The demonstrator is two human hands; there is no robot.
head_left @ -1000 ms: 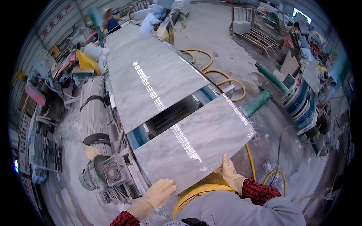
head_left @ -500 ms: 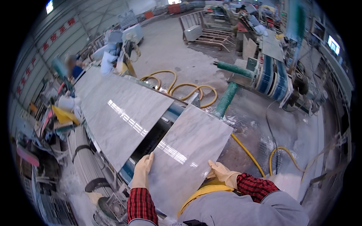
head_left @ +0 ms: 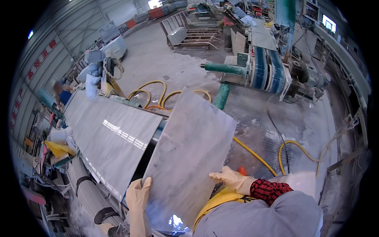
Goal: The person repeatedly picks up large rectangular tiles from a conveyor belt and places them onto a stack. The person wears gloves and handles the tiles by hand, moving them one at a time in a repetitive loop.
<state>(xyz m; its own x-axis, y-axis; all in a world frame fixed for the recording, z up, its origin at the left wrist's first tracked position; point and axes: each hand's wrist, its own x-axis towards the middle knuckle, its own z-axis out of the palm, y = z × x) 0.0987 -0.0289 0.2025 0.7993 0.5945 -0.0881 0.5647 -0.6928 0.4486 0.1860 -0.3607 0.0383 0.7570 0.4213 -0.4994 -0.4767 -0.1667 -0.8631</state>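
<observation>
A polished grey-white stone slab is tilted up in front of me, its far end raised. My left hand, in a cream rubber glove, grips its left edge with the thumb on the face. On the right edge, my gloved right hand is closed, fingertips at the rim; its underside fingers are partly hidden. To the left, a longer stone slab of similar pattern lies flat on the conveyor line, a dark gap between the two.
A yellow hose loops over the wet floor. A green roller stands beyond the slab, with a blue belt conveyor farther right. Bundled grey strips lie at left. A person is at the far left.
The near slab has gone from lying nearly flat to tilted, its far end lifted, with both hands still on its edges. The view has shifted to the right.
</observation>
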